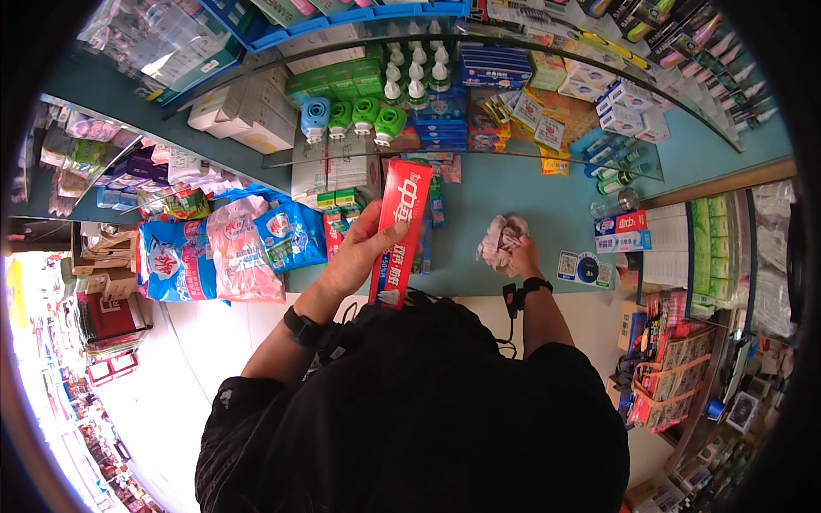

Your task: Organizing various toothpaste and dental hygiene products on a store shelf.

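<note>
A long red toothpaste carton (405, 218) with white lettering and a blue stripe is gripped in my left hand (356, 251), its broad face turned up. Bunched in my right hand (527, 258) is a crumpled pale pink cloth (502, 242), held just over the blue-green shelf (539, 192). Behind the red carton, more small boxes (437, 199) stand on the shelf, partly hidden by it. Left of my left hand lie laundry detergent bags (288, 234) in blue and pink.
Under a glass shelf edge (397, 155) stand green and blue plug-in devices (364, 115) and white-capped bottles (415, 93). Yellow sachets (529, 115) lie farther right. Toothpaste boxes (621, 232) and a card with printed codes (585, 268) sit at the right.
</note>
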`<control>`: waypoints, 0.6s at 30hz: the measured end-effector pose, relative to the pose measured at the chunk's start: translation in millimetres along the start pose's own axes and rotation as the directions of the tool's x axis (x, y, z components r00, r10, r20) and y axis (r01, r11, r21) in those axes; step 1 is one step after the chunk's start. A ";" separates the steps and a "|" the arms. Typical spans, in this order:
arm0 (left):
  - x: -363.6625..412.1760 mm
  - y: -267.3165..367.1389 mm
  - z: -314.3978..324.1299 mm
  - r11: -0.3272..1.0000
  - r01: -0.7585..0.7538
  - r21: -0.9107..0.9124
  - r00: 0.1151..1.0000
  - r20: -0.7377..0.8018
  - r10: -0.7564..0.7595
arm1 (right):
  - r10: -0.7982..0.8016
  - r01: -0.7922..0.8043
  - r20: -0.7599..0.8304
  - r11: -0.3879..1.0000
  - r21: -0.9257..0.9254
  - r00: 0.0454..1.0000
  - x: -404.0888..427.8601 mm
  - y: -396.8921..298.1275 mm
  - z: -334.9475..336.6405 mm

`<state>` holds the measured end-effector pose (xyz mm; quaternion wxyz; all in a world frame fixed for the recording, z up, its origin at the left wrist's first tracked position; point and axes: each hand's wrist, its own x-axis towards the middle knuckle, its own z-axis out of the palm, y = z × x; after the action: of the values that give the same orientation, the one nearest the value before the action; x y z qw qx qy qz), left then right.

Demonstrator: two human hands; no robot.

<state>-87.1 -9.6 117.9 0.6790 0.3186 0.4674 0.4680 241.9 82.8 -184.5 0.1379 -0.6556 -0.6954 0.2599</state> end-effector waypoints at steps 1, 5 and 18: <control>-1.9 0.4 0.0 1.000 -0.006 0.010 1.000 -0.014 0.006 | 0.058 -0.058 0.008 0.993 0.104 0.998 1.1 -8.9 -11.0; -8.5 5.4 3.8 0.998 -0.054 0.034 0.998 -0.012 0.055 | -0.055 -0.066 0.151 0.717 0.694 0.987 -12.5 -38.7 -64.9; -65.1 52.5 52.9 0.753 -0.405 0.519 0.875 0.460 0.154 | -0.511 0.622 -0.376 0.494 0.607 0.773 -147.0 -317.0 -239.8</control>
<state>-63.6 -51.2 204.6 0.5418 0.6706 0.3924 0.3207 118.2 -20.1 207.5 0.5045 -0.3026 -0.7057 0.3949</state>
